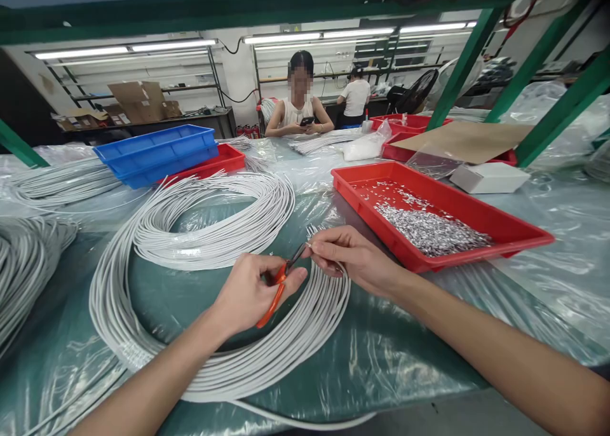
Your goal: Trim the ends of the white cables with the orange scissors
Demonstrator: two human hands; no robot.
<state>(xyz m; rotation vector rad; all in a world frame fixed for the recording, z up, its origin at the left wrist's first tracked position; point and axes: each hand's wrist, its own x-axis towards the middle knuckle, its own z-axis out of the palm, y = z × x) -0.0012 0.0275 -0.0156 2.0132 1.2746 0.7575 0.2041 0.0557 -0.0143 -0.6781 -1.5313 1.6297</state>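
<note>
- Pliers (271, 304), orange-handled, gripped in my left hand (252, 290).
- White cable (345, 274) pinched in my right hand (350, 258) at the pliers' tips, over coiled cables (267, 371) on the worktop (381, 372).
- Red tray (376, 222) of silvery bits (431, 229), rightward.

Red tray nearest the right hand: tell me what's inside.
The red tray holds a heap of small silvery pieces, scattered more thinly toward its far end. Any lower pieces and the floor beneath the heap are covered.

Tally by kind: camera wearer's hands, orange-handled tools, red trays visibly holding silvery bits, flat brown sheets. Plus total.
Hands: 2 (left hand, right hand)
Orange-handled tool: 1
Red tray with silvery bits: 1
Flat brown sheet: 1
Total: 5
</note>
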